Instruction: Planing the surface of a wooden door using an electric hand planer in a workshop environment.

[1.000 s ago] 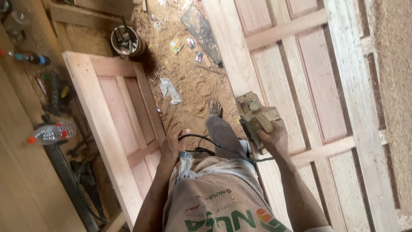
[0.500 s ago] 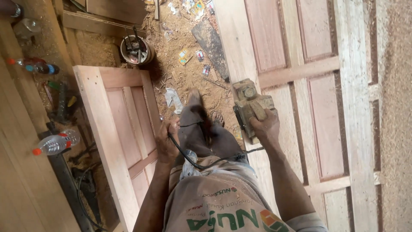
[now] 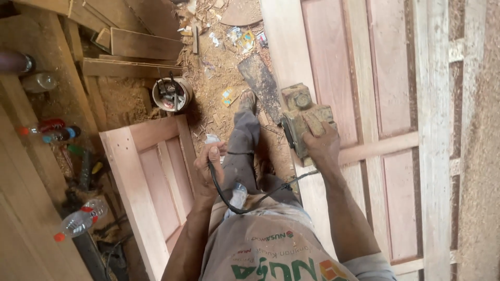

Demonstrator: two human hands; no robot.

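Note:
My right hand (image 3: 321,147) grips the handle of a dusty power sander (image 3: 302,115) that rests on the left stile of a large pale wooden panel door (image 3: 388,140) lying flat. My left hand (image 3: 208,167) is closed around the sander's black power cord (image 3: 229,200), which loops across my lap toward the tool. My leg in grey trousers stretches forward between the two doors, foot on the sawdust floor.
A second panel door (image 3: 140,177) lies to my left. A metal bucket (image 3: 169,94) with tools stands beyond it. Plastic bottles (image 3: 78,222) lie on wooden boards at the left. Planks, scraps and litter cover the sawdust floor ahead.
My right hand has pushed the sander forward along the door's stile. My leg has stretched out ahead. The left hand stays on the cord.

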